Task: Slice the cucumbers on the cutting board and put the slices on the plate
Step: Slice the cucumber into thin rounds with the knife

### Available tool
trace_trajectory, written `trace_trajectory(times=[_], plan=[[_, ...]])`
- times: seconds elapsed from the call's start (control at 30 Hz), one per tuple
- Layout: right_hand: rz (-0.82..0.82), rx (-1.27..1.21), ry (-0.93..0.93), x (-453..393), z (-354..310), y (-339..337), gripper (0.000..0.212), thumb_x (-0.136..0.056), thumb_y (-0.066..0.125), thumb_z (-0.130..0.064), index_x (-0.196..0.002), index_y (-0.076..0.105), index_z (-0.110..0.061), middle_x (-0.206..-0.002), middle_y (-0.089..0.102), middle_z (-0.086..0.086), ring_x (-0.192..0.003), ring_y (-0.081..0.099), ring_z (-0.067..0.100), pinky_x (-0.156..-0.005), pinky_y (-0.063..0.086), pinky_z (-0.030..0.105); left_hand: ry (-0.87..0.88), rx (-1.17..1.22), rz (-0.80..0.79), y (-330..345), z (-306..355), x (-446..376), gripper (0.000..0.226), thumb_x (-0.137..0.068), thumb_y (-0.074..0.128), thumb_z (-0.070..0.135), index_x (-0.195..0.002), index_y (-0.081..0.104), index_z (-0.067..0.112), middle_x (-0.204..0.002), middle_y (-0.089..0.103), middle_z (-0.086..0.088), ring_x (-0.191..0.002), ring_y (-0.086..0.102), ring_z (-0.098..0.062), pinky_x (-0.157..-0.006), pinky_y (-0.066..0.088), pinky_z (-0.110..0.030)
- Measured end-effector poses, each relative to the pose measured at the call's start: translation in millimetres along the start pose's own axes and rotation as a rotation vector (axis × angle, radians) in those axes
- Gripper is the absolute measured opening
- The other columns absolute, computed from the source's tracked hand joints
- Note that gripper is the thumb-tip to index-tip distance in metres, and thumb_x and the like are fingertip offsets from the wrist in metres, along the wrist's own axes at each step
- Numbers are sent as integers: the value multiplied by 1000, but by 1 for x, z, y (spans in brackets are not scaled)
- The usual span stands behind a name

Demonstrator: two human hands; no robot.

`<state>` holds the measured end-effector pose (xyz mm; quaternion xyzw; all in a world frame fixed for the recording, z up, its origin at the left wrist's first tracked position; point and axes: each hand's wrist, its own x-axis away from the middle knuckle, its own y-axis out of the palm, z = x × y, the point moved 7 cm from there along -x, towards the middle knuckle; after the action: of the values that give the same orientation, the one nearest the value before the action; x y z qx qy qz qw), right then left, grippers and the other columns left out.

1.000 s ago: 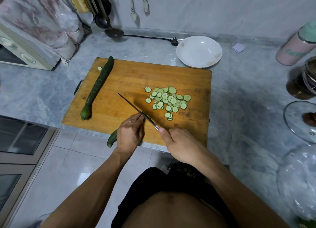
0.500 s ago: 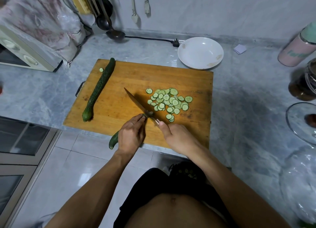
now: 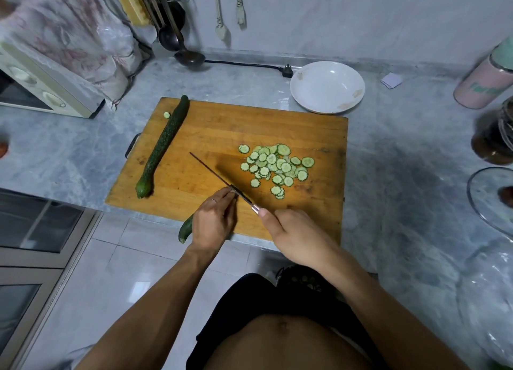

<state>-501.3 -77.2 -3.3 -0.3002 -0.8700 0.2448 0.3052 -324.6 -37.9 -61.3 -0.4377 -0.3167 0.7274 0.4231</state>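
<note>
A half-cut cucumber (image 3: 185, 229) is pinned at the wooden cutting board's (image 3: 222, 125) near edge by the left hand (image 3: 212, 222) while a knife (image 3: 219, 176) is gripped in the right hand (image 3: 294, 235), with a heap of slices (image 3: 274, 165) cut, a whole cucumber (image 3: 163, 144) untouched and the white plate (image 3: 327, 86) unfilled.

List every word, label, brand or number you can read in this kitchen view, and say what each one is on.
Pink canister at the right edge: teal lettering, cut off and too blurred to read.
Toaster oven dials at the left: any markings too small to read.
White paper scrap on the counter: no readable writing.
Nothing else carries text.
</note>
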Motion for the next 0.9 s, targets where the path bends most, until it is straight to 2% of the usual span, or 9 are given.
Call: trace_trajectory(times=[0.1, 0.27, 0.43, 0.53, 0.63, 0.73, 0.83, 0.9], plan=[[-6, 10, 0, 4, -6, 2, 55, -104, 23, -54, -70, 45, -18, -76, 51, 3, -69, 46, 13, -63, 37, 34, 4, 7, -14, 0, 2, -1, 26, -92, 53, 16, -106, 74, 9, -118, 70, -3, -93, 68, -25, -67, 53, -29], [-16, -5, 19, 7, -9, 2, 60, -105, 23, -52, -76, 54, -9, -77, 57, 8, -68, 52, 17, -60, 41, 37, -12, -6, -23, 1, 1, -1, 26, -93, 52, 17, -106, 74, 10, -117, 70, -2, -92, 68, -25, -66, 52, -29], [-34, -14, 39, -3, -8, 10, 56, -104, 22, -54, -69, 46, -17, -78, 53, 5, -67, 50, 16, -50, 32, 31, 19, -8, 1, -3, 7, -2, 19, -87, 61, 2, -101, 72, 8, -108, 71, -4, -84, 66, -27, -58, 53, -30], [1, -12, 17, -17, -10, 13, 61, -105, 22, -51, -63, 47, -14, -64, 53, 4, -61, 55, 20, -48, 34, 31, 12, -21, -17, -1, 4, -2, 21, -89, 61, 6, -105, 73, 9, -115, 70, -3, -90, 67, -25, -63, 53, -30], [26, -3, 0, -23, -10, 13, 62, -105, 24, -48, -60, 46, -12, -58, 51, 4, -55, 51, 19, -47, 32, 31, 2, -24, -33, 3, 2, -1, 23, -89, 59, 12, -107, 74, 9, -119, 70, -4, -93, 68, -25, -66, 55, -31], [25, -11, 22, -25, -6, 8, 63, -106, 23, -48, -62, 46, -10, -58, 49, 4, -55, 47, 18, -52, 31, 33, -32, -18, -31, 2, 0, 0, 28, -91, 56, 18, -110, 74, 6, -120, 69, -9, -95, 70, -29, -71, 58, -35], [38, -48, 48, -25, 1, -4, 62, -106, 23, -47, -59, 41, -12, -54, 41, 1, -49, 40, 16, -48, 27, 31, -9, -23, -19, 0, 4, 1, 34, -91, 51, 22, -111, 73, 6, -119, 69, -11, -94, 70, -29, -71, 57, -34], [43, -43, 41, -24, 2, -9, 60, -106, 24, -47, -58, 37, -13, -53, 37, 1, -45, 34, 16, -45, 24, 30, 3, -24, -3, -4, 5, 0, 30, -91, 55, 18, -111, 73, 6, -119, 69, -10, -92, 70, -29, -69, 57, -33]])
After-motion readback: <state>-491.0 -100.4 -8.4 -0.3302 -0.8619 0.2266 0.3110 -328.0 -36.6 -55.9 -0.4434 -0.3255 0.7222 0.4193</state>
